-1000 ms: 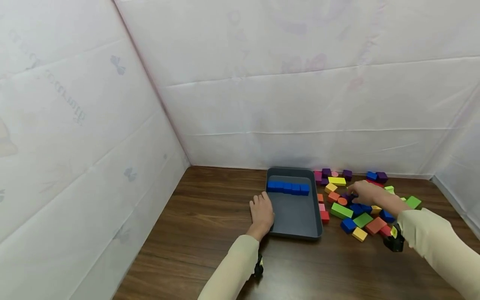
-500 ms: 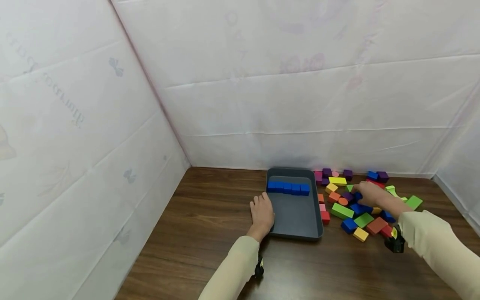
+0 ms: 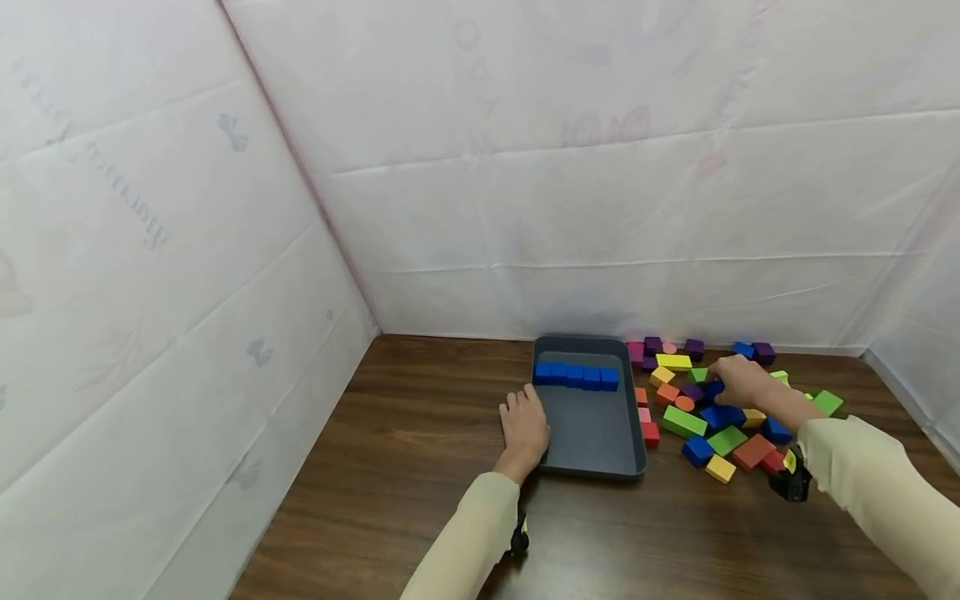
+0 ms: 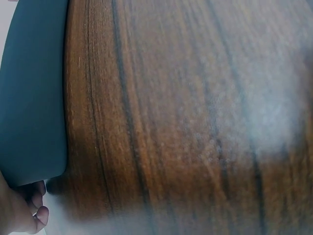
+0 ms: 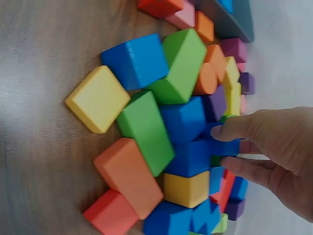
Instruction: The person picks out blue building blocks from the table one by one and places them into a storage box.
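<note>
Near, left hand point(image 3: 524, 427) resting flat against the left wall of grey tray point(image 3: 592, 437), fingers straight; farther right, right hand point(image 3: 738, 380) pinching small blue block point(image 5: 226, 147) among the coloured blocks point(image 3: 705, 417); far in tray, blue row point(image 3: 576, 375).

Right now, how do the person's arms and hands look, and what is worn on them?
Both hands are bare: left hand, right hand. Each arm has a long cream sleeve. A small black device with a yellow mark hangs under the right wrist; another dark one shows under the left sleeve.
</note>
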